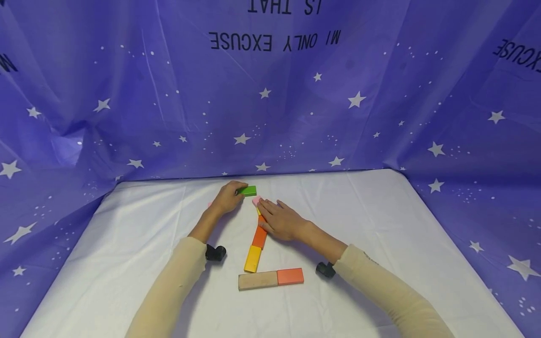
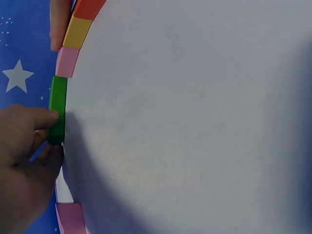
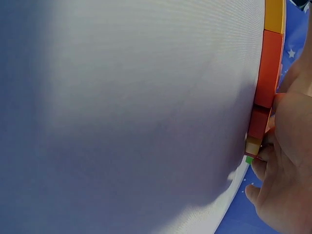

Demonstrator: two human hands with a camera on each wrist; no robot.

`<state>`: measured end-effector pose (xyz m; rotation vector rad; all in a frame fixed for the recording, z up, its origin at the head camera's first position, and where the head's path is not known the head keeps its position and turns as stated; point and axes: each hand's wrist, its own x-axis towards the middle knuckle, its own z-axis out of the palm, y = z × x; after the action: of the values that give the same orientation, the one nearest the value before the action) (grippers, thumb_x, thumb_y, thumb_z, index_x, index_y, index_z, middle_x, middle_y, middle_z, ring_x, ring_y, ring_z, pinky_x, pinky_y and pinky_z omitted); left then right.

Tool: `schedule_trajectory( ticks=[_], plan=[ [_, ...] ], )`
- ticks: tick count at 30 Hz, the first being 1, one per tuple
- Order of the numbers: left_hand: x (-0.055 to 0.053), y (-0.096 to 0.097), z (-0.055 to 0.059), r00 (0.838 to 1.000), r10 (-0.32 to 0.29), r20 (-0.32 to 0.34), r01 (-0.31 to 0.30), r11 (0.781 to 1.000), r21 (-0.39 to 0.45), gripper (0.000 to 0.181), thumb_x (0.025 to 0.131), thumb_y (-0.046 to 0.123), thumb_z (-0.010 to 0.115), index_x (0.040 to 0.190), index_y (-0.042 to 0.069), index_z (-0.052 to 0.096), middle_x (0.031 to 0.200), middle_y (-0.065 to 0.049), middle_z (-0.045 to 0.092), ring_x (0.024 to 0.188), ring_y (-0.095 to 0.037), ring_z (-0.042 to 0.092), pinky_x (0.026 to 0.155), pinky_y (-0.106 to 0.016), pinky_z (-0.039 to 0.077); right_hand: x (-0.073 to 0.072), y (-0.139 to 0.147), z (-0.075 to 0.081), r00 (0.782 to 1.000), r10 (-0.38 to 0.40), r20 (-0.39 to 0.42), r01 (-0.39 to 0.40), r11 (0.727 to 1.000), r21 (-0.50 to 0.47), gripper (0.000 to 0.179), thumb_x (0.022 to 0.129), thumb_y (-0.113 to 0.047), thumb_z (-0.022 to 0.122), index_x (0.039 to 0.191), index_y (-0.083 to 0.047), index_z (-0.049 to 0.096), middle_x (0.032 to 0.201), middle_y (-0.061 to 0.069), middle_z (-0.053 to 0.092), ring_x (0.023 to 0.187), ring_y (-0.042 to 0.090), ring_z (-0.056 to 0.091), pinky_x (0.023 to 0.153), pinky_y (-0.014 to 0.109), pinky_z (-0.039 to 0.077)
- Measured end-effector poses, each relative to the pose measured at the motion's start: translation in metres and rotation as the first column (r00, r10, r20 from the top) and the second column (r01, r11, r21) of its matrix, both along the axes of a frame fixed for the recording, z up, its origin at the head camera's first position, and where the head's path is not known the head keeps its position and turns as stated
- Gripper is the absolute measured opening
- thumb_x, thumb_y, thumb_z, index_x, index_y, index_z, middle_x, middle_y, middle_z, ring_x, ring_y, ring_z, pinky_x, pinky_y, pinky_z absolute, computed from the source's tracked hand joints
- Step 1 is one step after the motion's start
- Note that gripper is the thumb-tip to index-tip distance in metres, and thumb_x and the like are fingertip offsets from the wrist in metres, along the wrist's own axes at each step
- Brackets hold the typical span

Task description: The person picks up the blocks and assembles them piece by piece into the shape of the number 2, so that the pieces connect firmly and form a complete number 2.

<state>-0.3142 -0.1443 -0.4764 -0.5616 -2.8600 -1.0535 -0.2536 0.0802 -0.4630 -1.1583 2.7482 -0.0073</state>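
Observation:
My left hand pinches one end of a green block between thumb and fingers at the far part of the table. In the left wrist view, the block's other end lies close to a pink block. My right hand rests with its fingers stretched along a row of blocks. Its fingertips are at the pink block and a small yellow block, its thumb at the red-orange blocks. A longer yellow block ends the row on the near side. Parts of the row are hidden under the right hand.
A plain wooden block and a coral-red block lie end to end across the near end of the row. Another pink block lies left of the left hand. Purple star-printed cloth hangs behind the white-covered table.

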Motion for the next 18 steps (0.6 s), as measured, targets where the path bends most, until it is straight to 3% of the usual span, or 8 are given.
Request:
schedule_trajectory(
  ticks=[18],
  plan=[
    [0.021, -0.012, 0.013, 0.997, -0.053, 0.054, 0.057, 0.996, -0.063, 0.034, 0.093, -0.006, 0.058, 0.127, -0.011, 0.061, 0.128, -0.029, 0.058, 0.122, -0.041, 0.054, 0.105, -0.050, 0.043, 0.000, -0.001, 0.001, 1.000, 0.002, -0.002, -0.002, 1.000, 0.013, 0.064, 0.109, -0.043, 0.032, 0.159, -0.005, 0.018, 0.164, 0.010, 0.018, 0.149, 0.023, 0.020, 0.121, 0.048, 0.015]
  ],
)
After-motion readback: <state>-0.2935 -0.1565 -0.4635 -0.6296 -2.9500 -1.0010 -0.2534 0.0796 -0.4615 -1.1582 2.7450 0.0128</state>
